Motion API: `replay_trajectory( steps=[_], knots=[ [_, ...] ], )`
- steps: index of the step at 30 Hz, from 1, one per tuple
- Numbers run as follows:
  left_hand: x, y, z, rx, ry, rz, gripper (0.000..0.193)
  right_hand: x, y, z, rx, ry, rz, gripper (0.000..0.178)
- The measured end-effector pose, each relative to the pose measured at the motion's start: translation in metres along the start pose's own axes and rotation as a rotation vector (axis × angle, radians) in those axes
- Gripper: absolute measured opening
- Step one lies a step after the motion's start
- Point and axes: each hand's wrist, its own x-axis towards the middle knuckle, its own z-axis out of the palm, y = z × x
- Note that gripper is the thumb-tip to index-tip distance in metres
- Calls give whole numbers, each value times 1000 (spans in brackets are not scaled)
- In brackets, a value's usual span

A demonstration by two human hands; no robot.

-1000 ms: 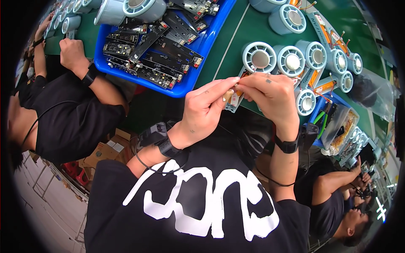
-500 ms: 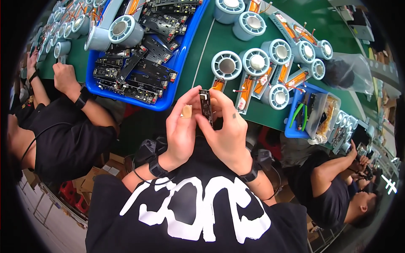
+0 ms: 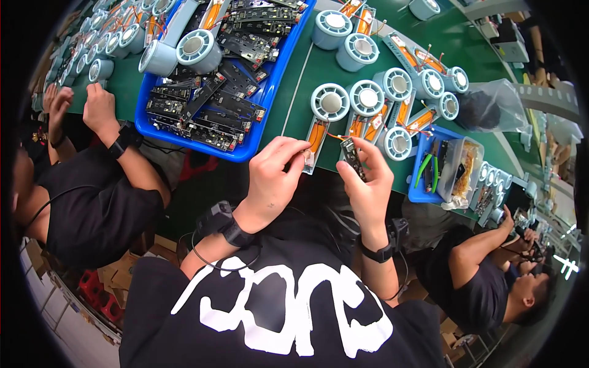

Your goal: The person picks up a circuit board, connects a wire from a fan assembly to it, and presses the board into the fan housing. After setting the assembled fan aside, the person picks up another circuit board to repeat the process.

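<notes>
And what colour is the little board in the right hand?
Mostly black; the board shows best in the head view.

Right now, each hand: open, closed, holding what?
Left hand: fingers curled beside a pale blue housing; whether it grips anything can't be told.
Right hand: closed, holding a black circuit board.

I count two bare hands (image 3: 270, 175), one held board (image 3: 353, 159), one big blue tray (image 3: 244, 152) (two pale-blue housings (image 3: 199, 50) there, nine grouped rightward), one small blue tray (image 3: 422, 197), one clear bag (image 3: 510, 101); piled boards (image 3: 227, 107), uncountable.
</notes>
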Motion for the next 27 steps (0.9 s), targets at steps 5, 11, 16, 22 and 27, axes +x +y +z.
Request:
replay_trajectory(
  steps=[5,11,16,22,27],
  knots=[
    [-3,-4,14,-342,92,-131,16,-4,22,1,-58,43,-108,41],
    [2,-7,29,-623,158,-127,16,-9,10,2,93,-38,10,40],
    [14,-9,32,-321,92,121,18,-6,7,3,142,-30,46,39],
    [16,-2,28,-408,47,-122,20,-3,10,7,189,-28,1,39],
    [22,-9,23,-154,6,191,19,-1,16,7,22,1,-103,42]
  ],
)
